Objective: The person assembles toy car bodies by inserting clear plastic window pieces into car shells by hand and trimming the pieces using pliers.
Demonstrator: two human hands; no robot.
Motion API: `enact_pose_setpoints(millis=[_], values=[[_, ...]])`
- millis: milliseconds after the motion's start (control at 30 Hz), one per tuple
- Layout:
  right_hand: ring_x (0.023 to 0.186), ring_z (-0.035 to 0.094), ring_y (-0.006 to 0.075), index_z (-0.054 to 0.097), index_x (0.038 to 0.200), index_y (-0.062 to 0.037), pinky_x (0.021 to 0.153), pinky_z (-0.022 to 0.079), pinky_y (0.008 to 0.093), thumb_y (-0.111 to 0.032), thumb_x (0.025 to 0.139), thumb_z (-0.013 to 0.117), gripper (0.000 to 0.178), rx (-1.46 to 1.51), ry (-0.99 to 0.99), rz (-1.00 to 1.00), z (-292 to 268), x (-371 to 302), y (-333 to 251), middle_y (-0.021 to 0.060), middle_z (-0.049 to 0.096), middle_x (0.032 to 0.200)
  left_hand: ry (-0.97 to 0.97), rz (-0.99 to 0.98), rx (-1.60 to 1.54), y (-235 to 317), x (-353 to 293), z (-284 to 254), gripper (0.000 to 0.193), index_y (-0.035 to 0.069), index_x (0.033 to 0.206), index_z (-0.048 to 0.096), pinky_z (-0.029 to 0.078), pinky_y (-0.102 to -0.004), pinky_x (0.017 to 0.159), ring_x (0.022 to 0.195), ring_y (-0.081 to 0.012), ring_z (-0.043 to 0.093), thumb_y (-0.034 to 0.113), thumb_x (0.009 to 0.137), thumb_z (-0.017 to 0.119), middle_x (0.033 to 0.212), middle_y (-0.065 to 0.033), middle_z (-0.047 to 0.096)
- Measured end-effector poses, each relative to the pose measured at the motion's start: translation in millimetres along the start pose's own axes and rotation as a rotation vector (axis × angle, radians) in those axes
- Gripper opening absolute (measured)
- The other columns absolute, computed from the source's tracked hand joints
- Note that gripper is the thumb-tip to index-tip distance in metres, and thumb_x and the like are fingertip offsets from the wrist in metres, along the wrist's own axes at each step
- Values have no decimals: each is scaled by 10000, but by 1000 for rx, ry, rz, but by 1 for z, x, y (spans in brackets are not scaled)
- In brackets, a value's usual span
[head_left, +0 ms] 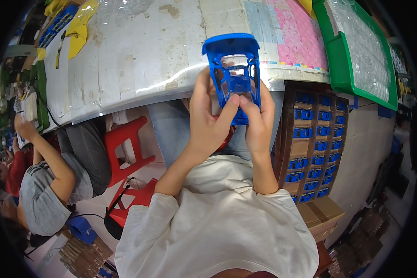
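A blue plastic toy car body shell [231,45] is held up over my lap, in front of the table's near edge. My left hand [206,121] wraps its left side, and my right hand [260,121] grips the right side. Inside the shell sits a clear plastic window piece [238,86]. Both thumbs meet on the lower part of that piece, pressing side by side. The fingers behind the shell are mostly hidden.
A worn white table [139,51] spans the front, with a pink patterned sheet [301,39]. A green crate [342,60] of clear plastic parts stands at right. Below it, a divided cardboard box [301,147] holds several blue shells. Red stools [129,148] and a co-worker [48,194] are at left.
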State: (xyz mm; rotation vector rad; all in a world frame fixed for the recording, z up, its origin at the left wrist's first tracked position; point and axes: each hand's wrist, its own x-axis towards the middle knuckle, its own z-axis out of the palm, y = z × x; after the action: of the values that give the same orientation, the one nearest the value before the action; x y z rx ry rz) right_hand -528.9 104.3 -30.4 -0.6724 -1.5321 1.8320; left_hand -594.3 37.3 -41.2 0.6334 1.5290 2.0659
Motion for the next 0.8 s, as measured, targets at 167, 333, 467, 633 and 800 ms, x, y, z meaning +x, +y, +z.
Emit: enact_pose_setpoints(millis=[167, 333, 467, 633, 800], values=[[819, 509, 110, 444, 1131, 39, 749, 407, 229, -423, 852, 398, 542, 188, -90, 60, -3, -5, 3, 74, 562, 915, 108, 541, 454, 2, -2, 1, 635, -51, 1267, 303, 332, -379, 903, 1107, -302, 393, 119, 737, 607, 1211, -195, 386], [1085, 439, 234, 260, 1286, 107, 932, 326, 303, -647, 835, 265, 879, 120, -176, -94, 1, -9, 18, 196, 428, 1182, -96, 336, 913, 9, 1, 1, 627, -91, 1197, 373, 269, -436, 966, 1152, -441, 308, 236, 737, 645, 1298, -303, 193], [940, 482, 256, 183, 1333, 85, 846, 383, 307, -686, 779, 372, 968, -50, -265, -133, -11, -11, 10, 201, 417, 1083, -111, 93, 444, 7, 3, -6, 473, -81, 1231, 337, 324, -268, 900, 1080, -189, 415, 113, 849, 538, 1250, -130, 342], [797, 540, 294, 485, 1150, 18, 712, 442, 334, -339, 768, 567, 530, -332, -223, -479, -33, -34, 24, 174, 509, 955, 31, 1, 397, 28, 2, -32, 538, -47, 1258, 341, 312, -273, 927, 1071, -169, 422, 100, 788, 558, 1183, -114, 440], [599, 524, 225, 554, 781, -13, 572, 428, 327, -151, 793, 554, 139, -812, 451, -105, -147, -67, 82, 122, 549, 699, 401, 172, 1201, 36, 36, -187, 410, -96, 1101, 485, 307, -332, 946, 1090, -312, 416, 209, 836, 554, 1257, -194, 346]])
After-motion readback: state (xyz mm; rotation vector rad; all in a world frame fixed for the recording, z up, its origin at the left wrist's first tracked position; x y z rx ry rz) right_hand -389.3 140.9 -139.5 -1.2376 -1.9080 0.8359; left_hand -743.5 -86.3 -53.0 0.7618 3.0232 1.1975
